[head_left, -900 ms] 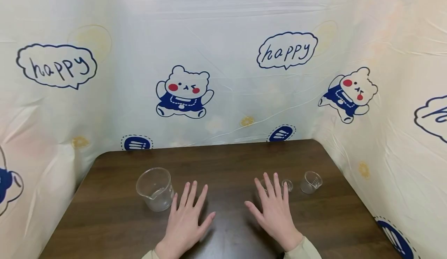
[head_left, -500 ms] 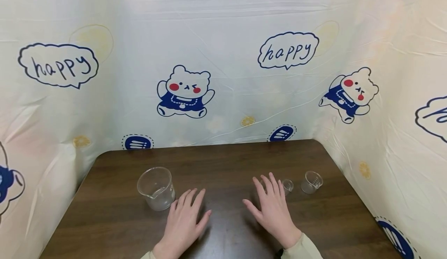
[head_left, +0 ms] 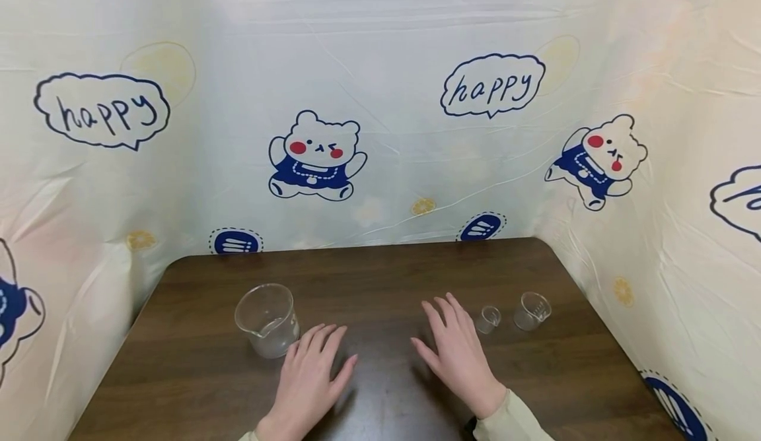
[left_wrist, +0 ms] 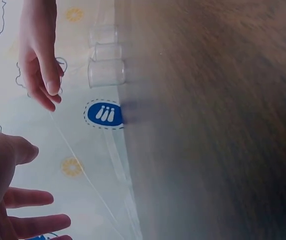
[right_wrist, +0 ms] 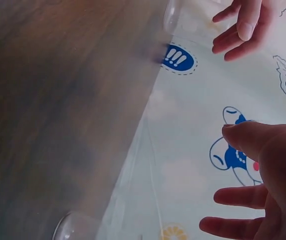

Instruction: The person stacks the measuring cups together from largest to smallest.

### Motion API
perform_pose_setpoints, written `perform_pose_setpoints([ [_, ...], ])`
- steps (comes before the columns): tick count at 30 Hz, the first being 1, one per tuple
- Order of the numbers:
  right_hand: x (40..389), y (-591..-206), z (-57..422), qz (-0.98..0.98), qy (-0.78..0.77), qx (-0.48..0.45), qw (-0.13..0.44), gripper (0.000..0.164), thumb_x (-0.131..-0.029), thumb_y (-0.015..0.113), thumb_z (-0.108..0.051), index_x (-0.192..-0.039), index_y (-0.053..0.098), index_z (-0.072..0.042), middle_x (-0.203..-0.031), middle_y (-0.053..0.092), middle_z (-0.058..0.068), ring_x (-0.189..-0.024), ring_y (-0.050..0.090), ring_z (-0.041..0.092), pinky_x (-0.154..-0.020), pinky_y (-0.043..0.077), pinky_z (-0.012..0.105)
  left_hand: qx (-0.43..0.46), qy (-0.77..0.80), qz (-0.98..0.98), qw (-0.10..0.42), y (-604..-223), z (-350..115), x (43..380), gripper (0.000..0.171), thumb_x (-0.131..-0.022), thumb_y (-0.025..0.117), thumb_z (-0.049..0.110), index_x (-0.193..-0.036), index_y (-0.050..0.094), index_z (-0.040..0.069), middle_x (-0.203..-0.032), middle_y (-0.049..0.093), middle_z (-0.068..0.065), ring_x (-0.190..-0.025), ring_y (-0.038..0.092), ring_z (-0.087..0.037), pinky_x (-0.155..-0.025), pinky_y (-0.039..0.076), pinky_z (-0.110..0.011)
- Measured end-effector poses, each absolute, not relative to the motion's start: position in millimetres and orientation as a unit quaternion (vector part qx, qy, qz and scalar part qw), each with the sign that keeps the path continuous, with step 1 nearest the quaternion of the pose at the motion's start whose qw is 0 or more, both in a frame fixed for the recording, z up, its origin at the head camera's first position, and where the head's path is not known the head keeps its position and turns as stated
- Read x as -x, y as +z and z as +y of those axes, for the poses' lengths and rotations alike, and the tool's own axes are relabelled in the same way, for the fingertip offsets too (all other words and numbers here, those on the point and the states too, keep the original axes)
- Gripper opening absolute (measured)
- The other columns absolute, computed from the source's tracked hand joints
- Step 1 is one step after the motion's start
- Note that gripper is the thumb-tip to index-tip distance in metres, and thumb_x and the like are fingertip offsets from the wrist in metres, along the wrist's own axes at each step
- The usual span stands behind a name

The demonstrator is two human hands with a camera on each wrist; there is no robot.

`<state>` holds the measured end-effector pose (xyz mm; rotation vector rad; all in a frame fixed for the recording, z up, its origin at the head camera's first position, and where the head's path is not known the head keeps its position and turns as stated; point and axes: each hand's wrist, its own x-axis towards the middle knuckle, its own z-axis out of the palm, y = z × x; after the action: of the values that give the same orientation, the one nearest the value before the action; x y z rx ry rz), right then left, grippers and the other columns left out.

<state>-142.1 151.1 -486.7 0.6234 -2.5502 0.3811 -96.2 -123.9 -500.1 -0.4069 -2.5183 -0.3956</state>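
Observation:
My left hand (head_left: 309,378) hovers over the table with loosely spread fingers, holding nothing. Beside its fingertips stands a large glass beaker (head_left: 267,322), upright, with a pouring lip. On the other side, my right hand (head_left: 458,358) hangs with relaxed, slightly bent fingers and holds nothing. Right of it are a tiny glass beaker (head_left: 489,320) and a small beaker with markings (head_left: 532,311). The left wrist view shows a third clear beaker (left_wrist: 107,73) in that row, which the right hand hides in the head view. Part of a glass rim (right_wrist: 70,227) shows low in the right wrist view.
The brown wooden table (head_left: 380,282) has rounded far corners. A white curtain (head_left: 392,51) printed with bears and "happy" bubbles encloses its back and sides.
Both hands have relaxed from spread, straight fingers to slightly bent ones. My right hand has shifted a little left, uncovering the tiny beaker. The beakers stand where they were.

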Motion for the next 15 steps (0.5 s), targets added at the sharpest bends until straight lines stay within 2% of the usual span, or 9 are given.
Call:
perform_pose_setpoints([
  [10, 144.1, -482.4, 142.4, -0.926, 0.134, -0.249, 0.250, 0.061, -0.085, 0.087, -0.036, -0.131, 0.066, -0.004, -0.132, 0.061, 0.022, -0.135, 0.051, 0.046, -0.099, 0.049, 0.065, 0.158, -0.162, -0.923, 0.311, -494.9, -127.4, 93.8, 0.043, -0.087, 0.077, 0.038, -0.121, 0.073, 0.011, -0.118, 0.071, -0.007, -0.112, 0.066, -0.031, -0.076, 0.055, -0.047],
  [15, 145.4, -479.5, 139.2, -0.929, 0.130, -0.250, 0.239, 0.058, -0.088, 0.084, -0.039, -0.131, 0.066, -0.004, -0.134, 0.061, 0.021, -0.138, 0.049, 0.045, -0.102, 0.048, 0.063, 0.158, -0.164, -0.917, 0.327, -496.4, -132.2, 93.1, 0.041, -0.089, 0.073, 0.038, -0.119, 0.074, 0.011, -0.115, 0.072, -0.005, -0.107, 0.067, -0.029, -0.072, 0.056, -0.045],
])
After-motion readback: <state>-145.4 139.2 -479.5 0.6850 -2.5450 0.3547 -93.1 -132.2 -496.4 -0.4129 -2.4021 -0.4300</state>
